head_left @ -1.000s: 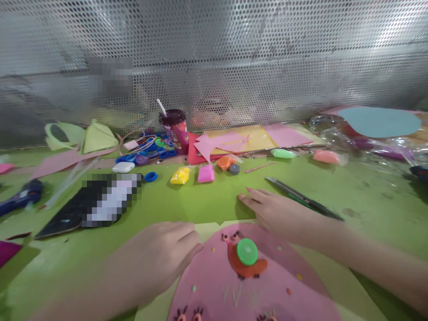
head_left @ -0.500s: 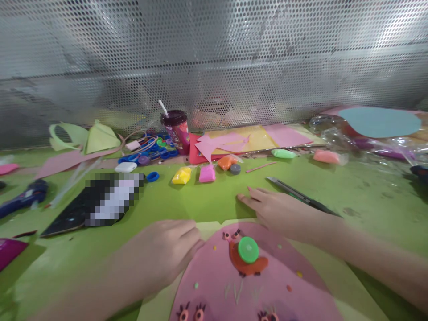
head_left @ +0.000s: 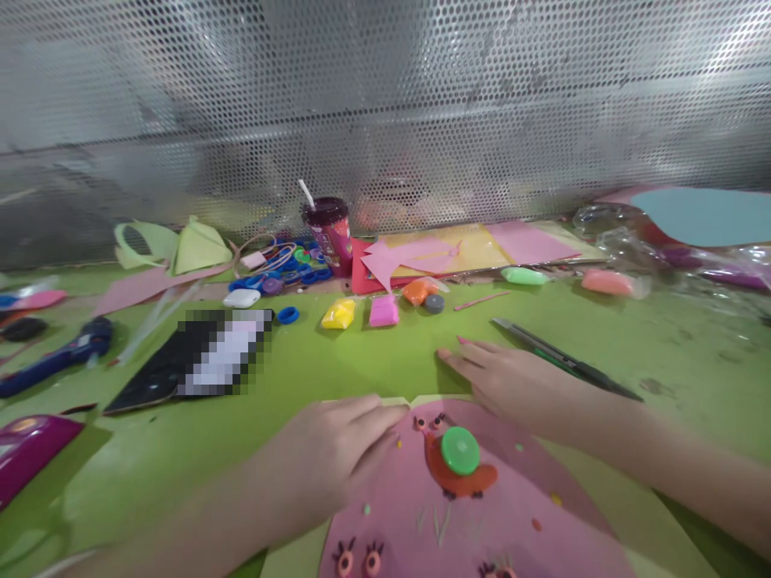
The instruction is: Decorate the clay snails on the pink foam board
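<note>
A pink paper cutout [head_left: 422,522] lies on a pale yellow sheet [head_left: 602,498] at the near edge of the green table. On it sits an orange clay snail [head_left: 461,478] with a green round shell [head_left: 459,449], plus small clay dots and little eye shapes. My left hand [head_left: 337,453] rests palm down on the cutout's upper left edge, fingers stretched toward the snail. Flat on the table at the sheet's far right corner lies my right hand [head_left: 506,381], fingers extended and pointing left. Neither hand holds anything.
Clay packs lie beyond the hands: yellow [head_left: 338,314], pink [head_left: 384,311], orange [head_left: 420,291]. A utility knife [head_left: 560,361] lies right of my right hand. A cup with a straw [head_left: 328,229], coloured paper sheets [head_left: 458,249], a dark phone [head_left: 193,365] and a perforated metal wall [head_left: 385,104] lie behind.
My left hand has slid right along the cutout's top edge toward the snail. The view shifted slightly, so everything sits a bit more to the right. My right hand stays flat.
</note>
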`<action>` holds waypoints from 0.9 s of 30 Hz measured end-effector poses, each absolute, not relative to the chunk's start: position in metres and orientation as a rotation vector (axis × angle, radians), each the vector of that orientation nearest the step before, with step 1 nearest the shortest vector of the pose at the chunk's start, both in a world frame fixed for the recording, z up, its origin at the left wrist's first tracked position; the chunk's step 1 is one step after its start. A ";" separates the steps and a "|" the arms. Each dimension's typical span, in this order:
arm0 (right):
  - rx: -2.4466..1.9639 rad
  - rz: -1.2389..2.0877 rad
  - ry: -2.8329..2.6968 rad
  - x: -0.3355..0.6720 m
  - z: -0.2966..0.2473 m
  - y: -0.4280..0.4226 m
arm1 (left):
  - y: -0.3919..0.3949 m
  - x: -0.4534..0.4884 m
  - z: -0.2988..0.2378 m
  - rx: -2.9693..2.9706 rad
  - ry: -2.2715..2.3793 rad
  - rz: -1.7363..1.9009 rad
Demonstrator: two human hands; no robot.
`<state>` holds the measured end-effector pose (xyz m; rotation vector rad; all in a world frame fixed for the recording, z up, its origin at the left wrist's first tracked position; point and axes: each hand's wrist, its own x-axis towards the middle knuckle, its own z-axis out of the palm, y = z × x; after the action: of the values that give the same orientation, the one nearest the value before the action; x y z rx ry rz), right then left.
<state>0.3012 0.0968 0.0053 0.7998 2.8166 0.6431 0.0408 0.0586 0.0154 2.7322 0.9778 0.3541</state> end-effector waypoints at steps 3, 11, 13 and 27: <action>0.828 0.642 2.827 0.302 0.004 0.096 | 0.061 0.044 0.013 2.648 0.953 0.349; 0.864 0.611 2.831 0.300 0.004 0.095 | 0.065 0.044 0.013 2.667 0.832 0.355; 0.871 0.603 2.824 0.299 0.006 0.094 | 0.065 0.043 0.013 2.680 0.828 0.352; 0.880 0.571 2.852 0.301 0.004 0.094 | 0.061 0.042 0.011 2.757 0.836 0.369</action>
<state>0.3013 0.0941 0.0042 0.8798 2.8519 0.5711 0.0419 0.0613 0.0110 2.7568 0.8359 0.3689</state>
